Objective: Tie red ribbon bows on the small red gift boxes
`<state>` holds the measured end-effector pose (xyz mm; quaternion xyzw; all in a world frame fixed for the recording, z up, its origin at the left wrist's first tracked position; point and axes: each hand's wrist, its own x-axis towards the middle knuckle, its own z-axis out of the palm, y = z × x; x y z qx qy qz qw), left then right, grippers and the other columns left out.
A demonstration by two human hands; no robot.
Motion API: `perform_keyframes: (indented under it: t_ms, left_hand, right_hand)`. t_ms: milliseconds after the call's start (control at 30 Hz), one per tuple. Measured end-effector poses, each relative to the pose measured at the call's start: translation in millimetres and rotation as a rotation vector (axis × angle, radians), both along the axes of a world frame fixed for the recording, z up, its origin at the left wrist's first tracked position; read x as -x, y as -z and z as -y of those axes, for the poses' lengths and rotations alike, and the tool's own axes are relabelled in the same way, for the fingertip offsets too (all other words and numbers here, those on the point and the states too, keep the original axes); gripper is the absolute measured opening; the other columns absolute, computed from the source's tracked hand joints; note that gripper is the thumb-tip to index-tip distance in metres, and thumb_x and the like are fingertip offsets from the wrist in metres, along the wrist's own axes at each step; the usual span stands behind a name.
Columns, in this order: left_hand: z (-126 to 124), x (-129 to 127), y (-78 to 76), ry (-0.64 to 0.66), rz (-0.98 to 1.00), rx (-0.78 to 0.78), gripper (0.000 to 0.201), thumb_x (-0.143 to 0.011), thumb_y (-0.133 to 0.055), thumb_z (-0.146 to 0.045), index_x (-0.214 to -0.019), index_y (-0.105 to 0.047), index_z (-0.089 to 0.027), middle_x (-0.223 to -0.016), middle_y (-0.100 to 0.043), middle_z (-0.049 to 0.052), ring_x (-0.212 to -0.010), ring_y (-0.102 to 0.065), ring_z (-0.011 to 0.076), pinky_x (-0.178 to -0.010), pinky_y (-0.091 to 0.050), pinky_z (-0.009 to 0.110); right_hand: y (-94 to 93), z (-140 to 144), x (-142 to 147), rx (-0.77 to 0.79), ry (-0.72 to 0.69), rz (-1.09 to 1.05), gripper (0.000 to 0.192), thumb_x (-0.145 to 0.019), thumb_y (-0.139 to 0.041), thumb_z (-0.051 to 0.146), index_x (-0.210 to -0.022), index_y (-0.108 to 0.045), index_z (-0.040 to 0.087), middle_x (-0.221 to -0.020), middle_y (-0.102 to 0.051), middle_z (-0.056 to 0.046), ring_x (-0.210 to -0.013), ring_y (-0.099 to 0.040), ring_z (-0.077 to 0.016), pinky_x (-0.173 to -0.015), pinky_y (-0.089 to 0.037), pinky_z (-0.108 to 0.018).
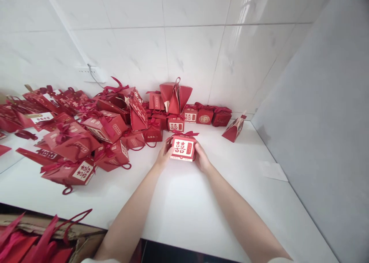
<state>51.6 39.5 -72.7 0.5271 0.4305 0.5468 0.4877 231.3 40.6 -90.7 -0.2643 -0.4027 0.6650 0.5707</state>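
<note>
A small red gift box [182, 148] with a white label and a dark red ribbon on top stands on the white counter [184, 205]. My left hand [163, 156] grips its left side and my right hand [201, 158] grips its right side. Both forearms reach in from the bottom edge. Just behind it stand more closed red boxes [175, 124] in a row along the wall.
A large heap of red boxes and ribbon-handled bags [72, 136] covers the counter's left half. An open-topped red bag [175, 96] sits on the back boxes. One box [234, 129] lies tipped at right. A grey wall [323, 132] bounds the right; a cardboard carton [43, 240] sits below left.
</note>
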Motion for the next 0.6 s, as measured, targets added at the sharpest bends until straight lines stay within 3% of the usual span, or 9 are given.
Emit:
perform_keyframes:
  t_ms: [100,200,333,400,500,600]
  left_hand:
    - [2.6,0.3,-3.3,-0.053,-0.021,-0.019,0.076,-0.073,-0.069,-0.059,-0.136,-0.050,-0.020,-0.128,-0.063,0.013,-0.119,-0.060,0.0290,-0.099,-0.049,0.039]
    - [5.4,-0.3,-5.7,-0.087,-0.073,-0.076,0.063,-0.076,-0.067,-0.057,-0.127,-0.060,-0.021,-0.137,-0.058,0.010,-0.131,-0.051,0.0277,-0.108,-0.042,0.036]
    - [3.0,0.7,-0.8,-0.090,-0.001,0.023,0.063,-0.072,-0.068,-0.063,-0.116,-0.068,-0.018,-0.127,-0.066,0.011,-0.123,-0.058,0.0282,-0.103,-0.045,0.037]
    - [-0.3,2.9,4.0,-0.109,0.053,0.055,0.071,-0.072,-0.060,-0.073,-0.111,-0.070,-0.014,-0.121,-0.069,0.014,-0.119,-0.060,0.0296,-0.101,-0.046,0.040]
    - [-2.9,7.7,9.4,-0.133,0.095,0.083,0.072,-0.067,-0.062,-0.076,-0.096,-0.074,-0.011,-0.107,-0.074,0.016,-0.110,-0.065,0.0317,-0.097,-0.048,0.043]
    - [0.0,14.2,9.3,-0.177,0.126,0.097,0.053,-0.058,-0.080,-0.058,-0.085,-0.075,-0.012,-0.091,-0.076,0.011,-0.099,-0.067,0.0289,-0.095,-0.048,0.041]
  right_hand:
    - [4.3,-1.9,1.2,-0.029,0.036,0.059,0.055,-0.077,-0.071,0.052,-0.124,-0.058,0.026,-0.131,-0.063,-0.005,-0.123,-0.057,-0.0268,-0.102,-0.047,-0.042]
    - [8.1,-5.7,1.5,-0.031,0.095,0.061,0.062,-0.073,-0.075,0.047,-0.128,-0.056,0.026,-0.133,-0.062,-0.006,-0.125,-0.056,-0.0262,-0.103,-0.047,-0.043]
    - [8.9,-9.1,4.1,-0.041,0.217,0.075,0.080,-0.062,-0.083,0.041,-0.134,-0.050,0.027,-0.142,-0.055,-0.006,-0.128,-0.053,-0.0235,-0.104,-0.046,-0.039]
    - [8.9,-9.0,5.7,-0.027,0.260,0.111,0.075,-0.063,-0.080,0.045,-0.130,-0.053,0.024,-0.140,-0.057,-0.007,-0.125,-0.055,-0.0235,-0.100,-0.048,-0.037]
    - [10.4,-5.7,4.6,0.029,0.300,0.171,0.056,-0.074,-0.063,0.058,-0.116,-0.059,0.021,-0.118,-0.069,-0.008,-0.105,-0.063,-0.0232,-0.085,-0.052,-0.037]
    - [12.4,2.3,-3.2,0.098,0.316,0.271,0.042,-0.073,-0.061,0.053,-0.100,-0.061,0.021,-0.085,-0.071,-0.003,-0.079,-0.064,-0.0204,-0.069,-0.051,-0.034]
